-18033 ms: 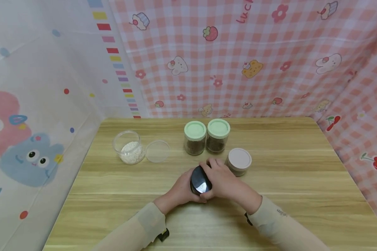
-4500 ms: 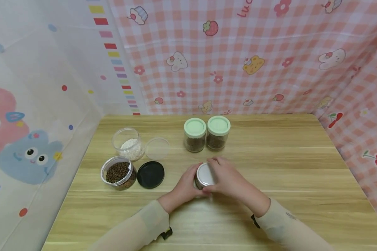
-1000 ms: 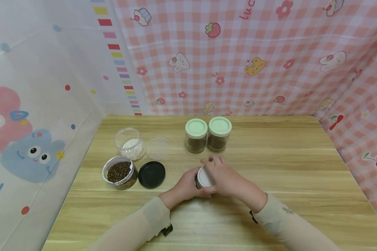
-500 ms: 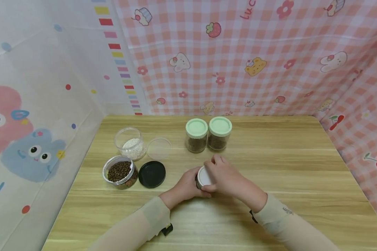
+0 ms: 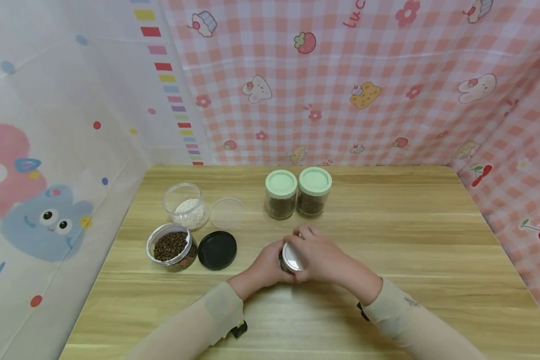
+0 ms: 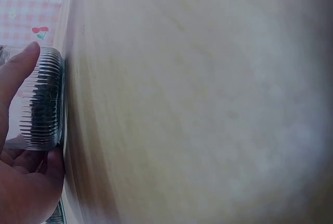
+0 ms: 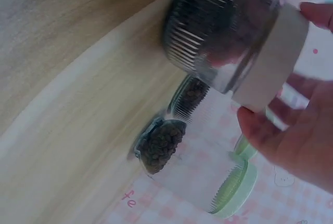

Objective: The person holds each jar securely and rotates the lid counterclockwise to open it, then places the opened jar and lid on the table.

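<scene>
Near the middle of the table, my left hand (image 5: 267,265) grips a clear ribbed jar (image 6: 44,99) with dark contents, thumb on one side and fingers on the other. My right hand (image 5: 327,257) holds the jar's pale lid (image 5: 291,257) by its rim from above. In the right wrist view, the lid (image 7: 276,57) sits on the jar's mouth, with fingertips curled at its edge. The jar stands upright, base at the tabletop. Much of its body is hidden by my hands in the head view.
Behind my hands stand two ribbed jars with green lids (image 5: 281,184) (image 5: 315,181). To the left are an uncovered jar of coffee beans (image 5: 171,247), a black lid (image 5: 217,250), an uncovered jar of white grains (image 5: 189,212) and a clear lid (image 5: 227,213). Patterned cloth (image 5: 324,90) hangs behind.
The black-lidded jar has gone from my hands to the left, uncovered, its lid beside it. The pale-lidded jar has come from the right into my hands. Lately, my right fingers have shifted around its lid.
</scene>
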Motion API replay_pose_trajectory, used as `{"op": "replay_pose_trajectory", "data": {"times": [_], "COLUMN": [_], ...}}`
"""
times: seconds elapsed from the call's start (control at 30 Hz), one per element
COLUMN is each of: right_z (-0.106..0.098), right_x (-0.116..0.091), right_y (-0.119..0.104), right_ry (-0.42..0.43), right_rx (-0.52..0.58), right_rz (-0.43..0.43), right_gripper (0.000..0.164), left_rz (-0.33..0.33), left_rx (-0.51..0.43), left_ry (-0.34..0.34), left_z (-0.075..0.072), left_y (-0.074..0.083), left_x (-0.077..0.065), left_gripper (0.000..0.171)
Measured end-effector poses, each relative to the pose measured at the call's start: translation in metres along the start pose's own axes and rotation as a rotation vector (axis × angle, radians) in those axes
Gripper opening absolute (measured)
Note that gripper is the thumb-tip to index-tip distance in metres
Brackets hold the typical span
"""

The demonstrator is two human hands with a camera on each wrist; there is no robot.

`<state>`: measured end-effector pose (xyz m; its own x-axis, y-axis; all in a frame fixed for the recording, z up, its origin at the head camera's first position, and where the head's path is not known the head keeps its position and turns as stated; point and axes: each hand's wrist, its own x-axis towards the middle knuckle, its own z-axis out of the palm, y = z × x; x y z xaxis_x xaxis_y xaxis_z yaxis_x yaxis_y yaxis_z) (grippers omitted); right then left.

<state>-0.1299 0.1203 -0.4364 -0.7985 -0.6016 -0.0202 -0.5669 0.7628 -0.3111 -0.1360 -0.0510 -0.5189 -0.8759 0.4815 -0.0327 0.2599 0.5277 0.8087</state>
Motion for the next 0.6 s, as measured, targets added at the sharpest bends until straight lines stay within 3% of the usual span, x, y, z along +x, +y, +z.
{"op": "replay_pose_trajectory", "data": {"times": [0.1,0.3,0.47,0.6], "right_z": [-0.0011,-0.0020,-0.0005,-0.0001], "right_x": [-0.0011,-0.0036,-0.0023,-0.0025], "right_y": [0.0009,-0.0001,0.0007,-0.0003], "right_ry": [-0.009,-0.014,-0.005,0.016], "right_rx": [0.023,0.028,0.034,0.026], "right_rz": [-0.044,0.032,-0.037,0.034], "right_gripper": [0.084,0.081,0.084,0.084], "left_rz": [-0.001,0.004,0.014,0.007], "left_rx": [0.011,-0.001,0.015,0.004], "left_ry": [0.003,0.011,0.011,0.011], "left_z": [0.0011,0.0015,0.0014,0.0015], "left_y": [-0.0001,-0.0009,-0.0017,-0.0025], "left_x": [-0.0003,-0.0009,-0.0005,0.0001], "left_gripper": [0.087,0.088,0.087,0.084]}}
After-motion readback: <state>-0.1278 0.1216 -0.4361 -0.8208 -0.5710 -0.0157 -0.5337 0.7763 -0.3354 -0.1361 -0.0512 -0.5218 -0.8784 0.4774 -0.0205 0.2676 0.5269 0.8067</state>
